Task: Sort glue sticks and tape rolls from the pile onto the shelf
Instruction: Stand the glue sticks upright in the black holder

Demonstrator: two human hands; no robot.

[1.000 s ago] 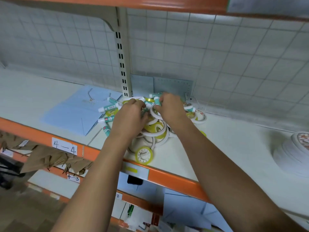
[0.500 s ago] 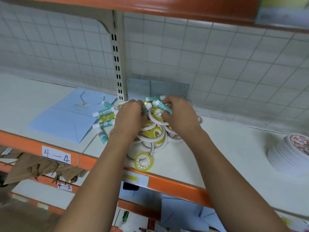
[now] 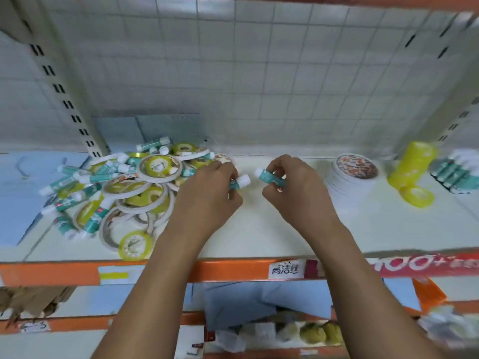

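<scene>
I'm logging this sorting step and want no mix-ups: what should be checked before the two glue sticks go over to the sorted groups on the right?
1. Left hand grips a glue stick: ok.
2. Right hand grips a second glue stick: ok.
3. Both sticks' white caps on: ok.
4. Sorted glue stick group present at the far right: ok, though blurred.
5. Path right passes the white tape stack and yellow tape stack; clearance above them: cannot tell.
6. Free room beside the sorted group: cannot tell, it runs off frame.
</scene>
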